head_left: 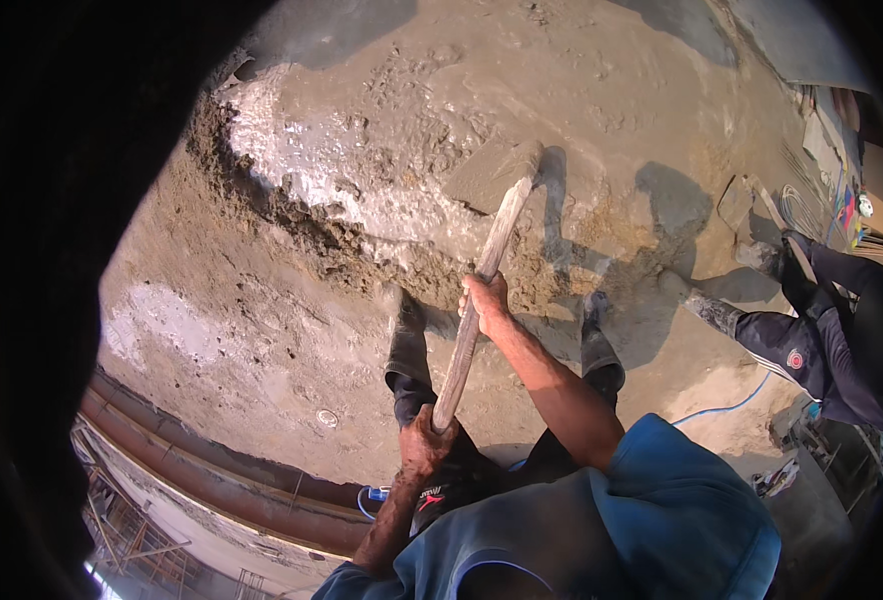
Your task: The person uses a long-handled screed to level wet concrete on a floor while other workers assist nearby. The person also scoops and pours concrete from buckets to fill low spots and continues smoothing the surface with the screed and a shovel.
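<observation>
My left hand [428,441] is closed round the lower end of a hoe's wooden handle, close to my body. Further up the same handle, my right hand [486,301] wraps round it. The hoe [503,226] slants away from me and a little to the right. Its broad, mud-coated blade rests on the wet grey mortar [402,100], partly blending into it. Both my boots stand at the near edge of the mix, on either side of the handle.
At right, a co-worker's muddy boot [712,311] stands near the mix, beside another long-handled tool [768,205]. A blue hose [724,408] runs along the floor. Boards and cables [812,205] lie at far right. A floor edge with a reddish beam [212,452] borders the lower left.
</observation>
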